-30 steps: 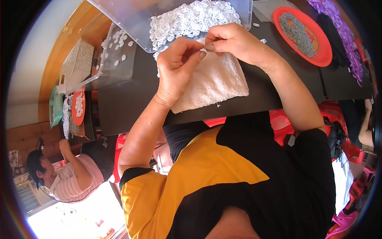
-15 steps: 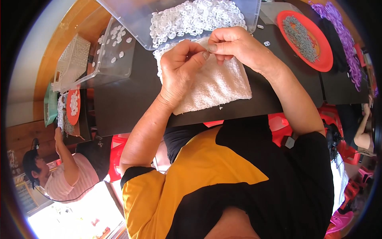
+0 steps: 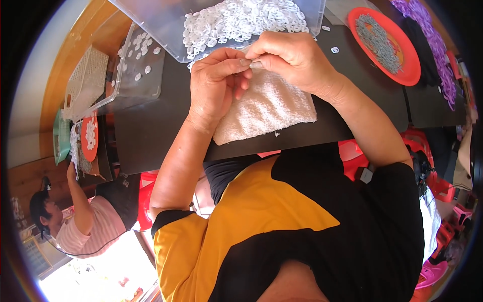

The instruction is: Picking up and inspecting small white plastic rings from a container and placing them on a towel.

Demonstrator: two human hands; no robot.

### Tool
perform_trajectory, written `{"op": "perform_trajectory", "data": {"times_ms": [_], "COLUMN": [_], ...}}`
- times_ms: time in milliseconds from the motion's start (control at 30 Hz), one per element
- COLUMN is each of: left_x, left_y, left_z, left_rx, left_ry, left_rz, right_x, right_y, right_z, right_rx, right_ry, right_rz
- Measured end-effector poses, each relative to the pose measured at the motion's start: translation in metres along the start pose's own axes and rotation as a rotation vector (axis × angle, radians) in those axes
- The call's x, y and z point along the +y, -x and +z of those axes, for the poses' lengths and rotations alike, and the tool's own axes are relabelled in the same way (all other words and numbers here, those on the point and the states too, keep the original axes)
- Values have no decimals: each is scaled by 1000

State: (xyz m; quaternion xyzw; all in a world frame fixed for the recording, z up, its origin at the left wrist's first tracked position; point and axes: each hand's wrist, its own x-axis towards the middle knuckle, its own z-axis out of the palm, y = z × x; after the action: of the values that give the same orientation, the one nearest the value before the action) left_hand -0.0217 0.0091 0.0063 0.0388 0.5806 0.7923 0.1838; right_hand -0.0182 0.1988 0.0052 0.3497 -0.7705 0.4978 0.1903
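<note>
My left hand (image 3: 209,85) and my right hand (image 3: 302,63) meet fingertip to fingertip over a folded white terry cloth (image 3: 269,113). Thumb and forefinger of each are pinched together. Whatever is between the tips is too small to make out. Just beyond the hands, a clear plastic bin (image 3: 151,29) holds a heap of small white plastic pieces with holes (image 3: 241,22). Some of these pieces lie at the bin's near edge, partly hidden by my left hand.
On the right, a red plate (image 3: 411,74) carries thin grey pins (image 3: 380,45), with purple strung material (image 3: 435,55) beyond it. Few white pieces lie in a clear tray (image 3: 156,83) at left. A person (image 3: 90,226) works further left beside a red-orange plate (image 3: 89,151).
My hands have shifted slightly left, still meeting at the fingertips. My right hand has turned more over the top, and more of my left fingers show below the thumb.
</note>
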Motion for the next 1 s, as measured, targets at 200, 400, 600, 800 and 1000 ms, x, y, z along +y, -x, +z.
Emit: {"op": "perform_trajectory", "data": {"times_ms": [200, 400, 600, 800, 1000], "left_x": [5, 11, -20, -20, -17], "left_y": [4, 0, -33, -34, -34], "left_z": [2, 14, 9, 7, 2], "left_rx": [-15, 72, -73, -75, -8], "left_ry": [37, -326, -1222, -1322, -1269], "left_rz": [-26, 74, 632, 690, 647], "right_x": [2, 6, 8, 18, 18], "right_y": [1, -1, -6, -1, -2], "right_z": [-3, -16, -20, -13, -11], "right_rx": [-29, 6, 2, 2, 79], "right_ry": [35, -203, -446, -571, -601], "right_rz": [-8, 287, 547, 679, 746]}}
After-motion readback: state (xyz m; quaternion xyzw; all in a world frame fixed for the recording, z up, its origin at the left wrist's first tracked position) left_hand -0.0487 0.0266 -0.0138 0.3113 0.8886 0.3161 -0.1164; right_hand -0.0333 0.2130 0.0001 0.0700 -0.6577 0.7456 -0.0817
